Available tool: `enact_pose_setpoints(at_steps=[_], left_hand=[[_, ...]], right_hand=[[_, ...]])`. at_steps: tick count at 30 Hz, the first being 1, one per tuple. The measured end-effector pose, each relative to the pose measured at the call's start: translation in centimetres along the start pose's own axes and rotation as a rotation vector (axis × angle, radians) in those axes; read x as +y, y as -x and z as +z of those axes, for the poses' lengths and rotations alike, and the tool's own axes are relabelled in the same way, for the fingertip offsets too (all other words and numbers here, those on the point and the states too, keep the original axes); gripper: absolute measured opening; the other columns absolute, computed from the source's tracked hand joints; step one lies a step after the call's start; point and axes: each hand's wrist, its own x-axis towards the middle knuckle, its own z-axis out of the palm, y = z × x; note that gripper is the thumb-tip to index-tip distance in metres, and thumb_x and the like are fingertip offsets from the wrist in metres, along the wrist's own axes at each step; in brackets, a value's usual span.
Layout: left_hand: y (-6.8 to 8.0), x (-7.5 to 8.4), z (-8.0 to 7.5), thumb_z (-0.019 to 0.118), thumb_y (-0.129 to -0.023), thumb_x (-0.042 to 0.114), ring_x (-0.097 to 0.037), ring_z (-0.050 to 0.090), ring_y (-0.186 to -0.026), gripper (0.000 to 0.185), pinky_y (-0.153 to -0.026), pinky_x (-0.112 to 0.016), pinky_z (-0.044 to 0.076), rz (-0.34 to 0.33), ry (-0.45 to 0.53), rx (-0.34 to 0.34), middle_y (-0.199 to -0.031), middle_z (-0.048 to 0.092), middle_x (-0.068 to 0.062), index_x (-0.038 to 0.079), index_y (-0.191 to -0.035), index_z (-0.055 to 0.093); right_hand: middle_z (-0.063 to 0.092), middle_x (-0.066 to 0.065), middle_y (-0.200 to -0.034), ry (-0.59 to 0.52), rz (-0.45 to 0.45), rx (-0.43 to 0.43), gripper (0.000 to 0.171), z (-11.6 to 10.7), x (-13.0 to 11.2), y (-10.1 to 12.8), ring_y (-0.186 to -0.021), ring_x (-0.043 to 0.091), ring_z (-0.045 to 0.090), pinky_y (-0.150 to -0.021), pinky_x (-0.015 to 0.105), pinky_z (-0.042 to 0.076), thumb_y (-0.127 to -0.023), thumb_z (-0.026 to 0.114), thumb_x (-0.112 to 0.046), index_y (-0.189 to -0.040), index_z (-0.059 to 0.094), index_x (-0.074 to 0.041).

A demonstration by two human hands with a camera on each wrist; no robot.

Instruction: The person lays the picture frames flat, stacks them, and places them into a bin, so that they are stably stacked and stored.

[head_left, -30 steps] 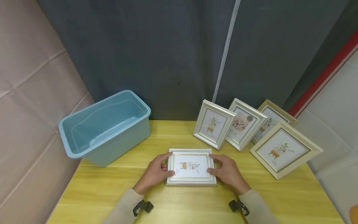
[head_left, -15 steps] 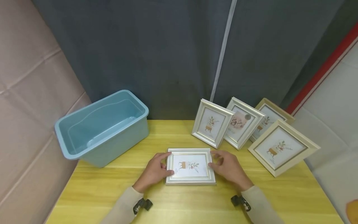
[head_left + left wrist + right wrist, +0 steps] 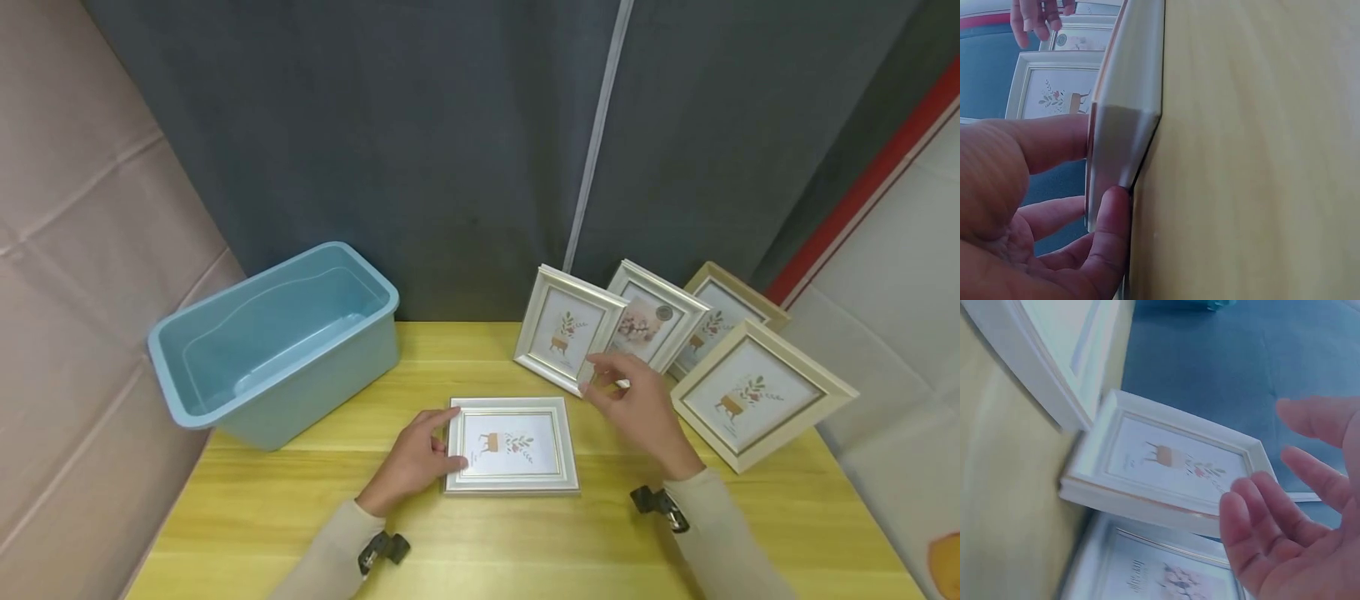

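A white picture frame (image 3: 513, 446) with a plant-and-stool print lies flat on the wooden table. My left hand (image 3: 411, 462) grips its left end, with thumb and fingers around the edge; the left wrist view shows the thumb (image 3: 1113, 215) along the frame's side. My right hand (image 3: 641, 408) is off the flat frame, raised in front of the standing frames, its fingers loosely bent and holding nothing. Nearest to it are a white standing frame (image 3: 567, 333) with the same print and another white frame (image 3: 651, 329) with a blossom print, partly hidden by the hand.
Further right stand a cream frame (image 3: 757, 400) and a tan frame (image 3: 720, 312) partly behind it. A blue plastic bin (image 3: 330, 367) stands at the left back of the table (image 3: 480, 546). A dark curtain (image 3: 375, 150) hangs behind.
My right hand has let go of the flat frame's right end and moved up and right toward the standing frames. My left hand and the flat frame have stayed put.
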Motion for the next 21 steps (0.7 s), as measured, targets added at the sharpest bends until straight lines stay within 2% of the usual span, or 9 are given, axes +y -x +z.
enact_pose_setpoints(at_steps=[5, 10, 12, 17, 21], left_hand=[[0.0, 0.0, 0.0, 0.09, -0.083, 0.013, -0.016, 0.056, -0.079, 0.082, -0.057, -0.025, 0.05, 0.001, 0.009, 0.001, -0.154, 0.051, -0.017, 0.015, -0.156, 0.053], [0.1, 0.0, 0.0, 0.091, -0.083, 0.014, -0.016, 0.055, -0.077, 0.082, -0.056, -0.025, 0.049, -0.01, 0.0, 0.012, -0.154, 0.051, -0.016, 0.016, -0.156, 0.053], [0.0, 0.1, 0.1, 0.091, -0.083, 0.015, -0.016, 0.055, -0.078, 0.082, -0.056, -0.025, 0.049, -0.014, -0.005, 0.016, -0.153, 0.051, -0.015, 0.017, -0.156, 0.053], [0.0, 0.1, 0.1, 0.09, -0.083, 0.015, -0.016, 0.056, -0.079, 0.082, -0.057, -0.026, 0.05, -0.018, -0.018, 0.021, -0.153, 0.052, -0.014, 0.018, -0.156, 0.053], [0.1, 0.2, 0.2, 0.09, -0.084, 0.016, -0.016, 0.056, -0.079, 0.081, -0.058, -0.026, 0.05, -0.022, -0.025, 0.019, -0.152, 0.052, -0.013, 0.018, -0.156, 0.053]], right_hand=[[0.069, 0.013, -0.115, 0.045, -0.088, 0.114, 0.04, -1.1, -0.2, -1.2, -0.094, 0.03, 0.07, -0.07, 0.034, 0.065, -0.086, 0.086, -0.006, -0.124, 0.074, -0.004], [0.064, 0.017, -0.126, 0.07, -0.113, 0.135, 0.042, -2.0, -0.3, -2.3, -0.1, 0.028, 0.065, -0.071, 0.025, 0.062, -0.087, 0.086, -0.008, -0.127, 0.074, -0.005], [0.061, 0.019, -0.13, 0.075, -0.115, 0.146, 0.044, -2.3, -0.3, -2.7, -0.104, 0.03, 0.063, -0.073, 0.027, 0.063, -0.087, 0.086, -0.009, -0.13, 0.073, -0.006], [0.055, 0.022, -0.132, 0.068, -0.134, 0.167, 0.049, -2.9, -0.3, -3.9, -0.114, 0.036, 0.06, -0.083, 0.053, 0.064, -0.088, 0.085, -0.006, -0.135, 0.071, -0.006], [0.053, 0.024, -0.135, 0.064, -0.117, 0.156, 0.048, -2.9, -0.2, -4.8, -0.118, 0.037, 0.057, -0.091, 0.057, 0.061, -0.089, 0.084, -0.007, -0.135, 0.071, -0.007]])
